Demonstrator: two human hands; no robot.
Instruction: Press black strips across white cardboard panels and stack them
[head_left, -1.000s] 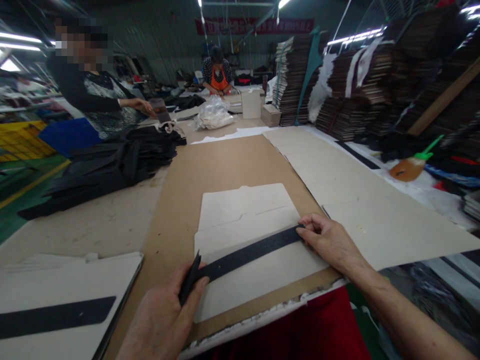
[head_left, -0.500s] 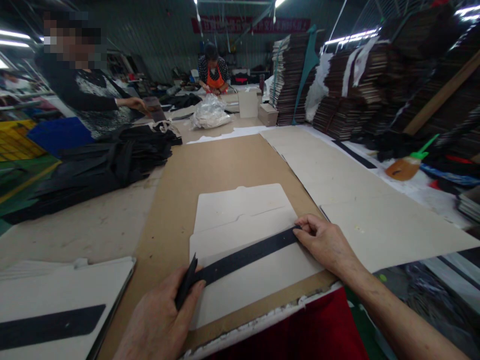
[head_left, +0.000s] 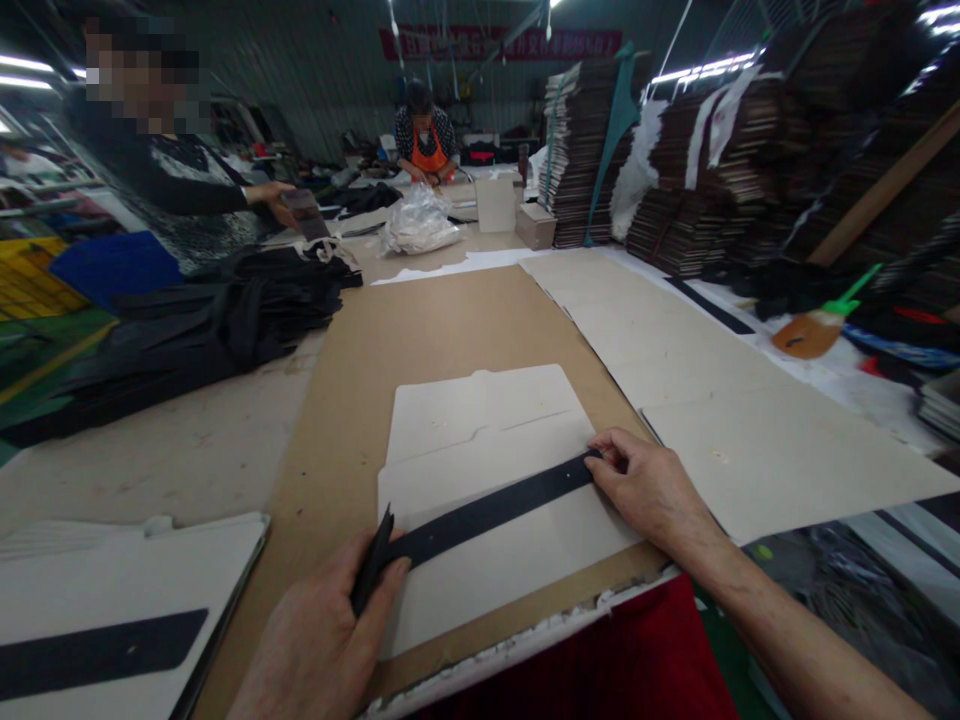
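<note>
A long black strip [head_left: 487, 515] lies slanted across a pale grey card piece [head_left: 487, 450] on a brown cardboard sheet [head_left: 420, 330]. My left hand [head_left: 322, 640] pinches the strip's near left end, which stands folded up between thumb and fingers. My right hand [head_left: 649, 490] presses the strip's far right end down onto the card with closed fingertips.
A stack of grey cards [head_left: 112, 590] with a black strip on top sits at the near left. A heap of black material [head_left: 217, 320] lies left. Grey sheets [head_left: 712, 400] spread right, tall dark stacks [head_left: 712, 180] behind. Two other people work at the far end.
My hands and the strip have hardly moved. The view has shifted slightly. The person at the left has lifted a dark piece a little.
</note>
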